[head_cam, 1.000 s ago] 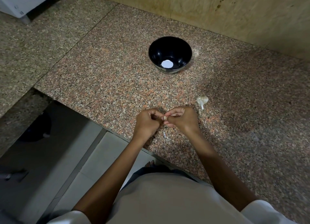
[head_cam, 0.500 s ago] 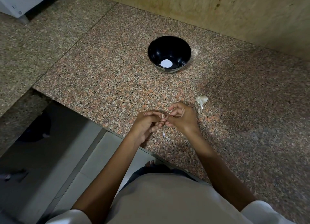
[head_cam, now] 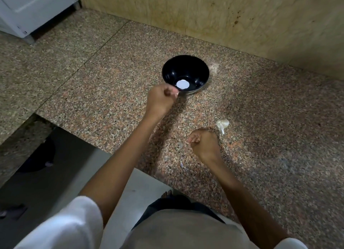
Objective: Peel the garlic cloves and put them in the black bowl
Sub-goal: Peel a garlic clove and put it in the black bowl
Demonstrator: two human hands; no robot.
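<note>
Left hand (head_cam: pixel 162 99): stretched out above the granite worktop (head_cam: pixel 111 81); fingers bunched against the thumb at the near rim of the black bowl (head_cam: pixel 202 75); motion blur hides what, if anything, sits in the pinch
Right hand (head_cam: pixel 203 143): low over the worktop, closer to the person; curled into a loose fist; nothing shows inside it
Bowl: upright on the worktop, just beyond the left hand and well beyond the right hand; a pale round patch (head_cam: pixel 183 84) at its bottom; whether that is garlic or a reflection cannot be told
Garlic piece (head_cam: pixel 222 123): white, papery-skinned, with a short stem; lying on the worktop just beyond and to the right of the right hand, not touching it
Peel scraps (head_cam: pixel 180 164): thin pale flakes on the worktop just left of the right hand, towards the near edge
Backdrop: a wooden panel (head_cam: pixel 223 15) rises beyond the bowl; a white appliance (head_cam: pixel 28 6) stands far to the left of the left hand
</note>
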